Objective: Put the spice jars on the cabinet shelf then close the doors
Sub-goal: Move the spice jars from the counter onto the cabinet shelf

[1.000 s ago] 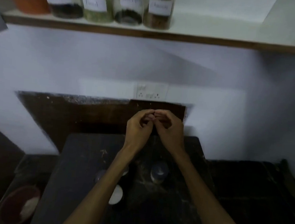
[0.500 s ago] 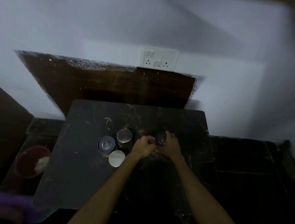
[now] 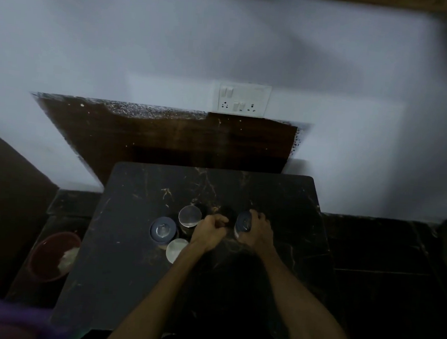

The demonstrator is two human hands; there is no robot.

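- The head view looks down on a dark stone table [image 3: 132, 269] that stands against a pale wall [image 3: 147, 41].
- The room is dim, so small things are hard to see.
- The right hand [image 3: 256, 233] is wrapped around a jar [image 3: 243, 222] near the middle of the table. The fingers curl over the jar's far side and the lid faces up.
- The left hand [image 3: 208, 231] is curled tight like a fist, just beside the right hand. I cannot tell if it pinches anything.
- Three more jars stand close together just left of the left hand.
- One has a dark ring lid [image 3: 163, 230] and is the farthest left.
- One has a shiny round lid [image 3: 190, 216] and stands behind the others.
- One has a pale lid [image 3: 176, 249] and is nearest to the person, partly behind the left arm.
- A red bowl [image 3: 52, 257] with something white in it sits low down, left of the table.
- A white switch plate [image 3: 240, 99] is on the wall above a brown board [image 3: 165, 137].
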